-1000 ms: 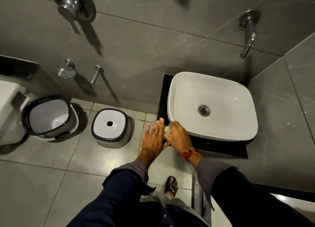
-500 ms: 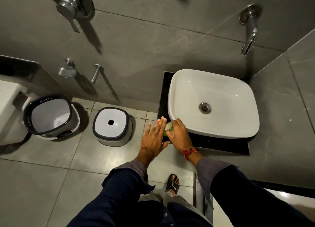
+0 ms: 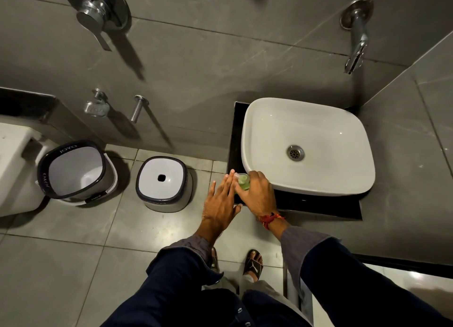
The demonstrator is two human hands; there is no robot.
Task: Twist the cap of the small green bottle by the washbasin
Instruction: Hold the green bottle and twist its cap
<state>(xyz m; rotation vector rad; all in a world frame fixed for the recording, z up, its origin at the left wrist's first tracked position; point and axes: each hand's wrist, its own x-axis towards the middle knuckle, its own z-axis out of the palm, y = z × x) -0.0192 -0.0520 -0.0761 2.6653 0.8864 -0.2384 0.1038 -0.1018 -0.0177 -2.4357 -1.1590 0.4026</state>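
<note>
A small green bottle with a clear cap stands on the black counter at the front left corner of the white washbasin. My right hand wraps around the bottle from the right, fingers over its top. My left hand rests flat against the bottle's left side with fingers stretched out and apart. Most of the bottle is hidden between the two hands.
A wall tap hangs above the basin. On the floor to the left stand an overturned white stool and a white bucket with a dark rim. A toilet is at the far left. My sandalled feet are below.
My right hand has shifted slightly on the bottle, so more of the green top and clear cap shows. My left hand stays flat beside it. The view shifted a little.
</note>
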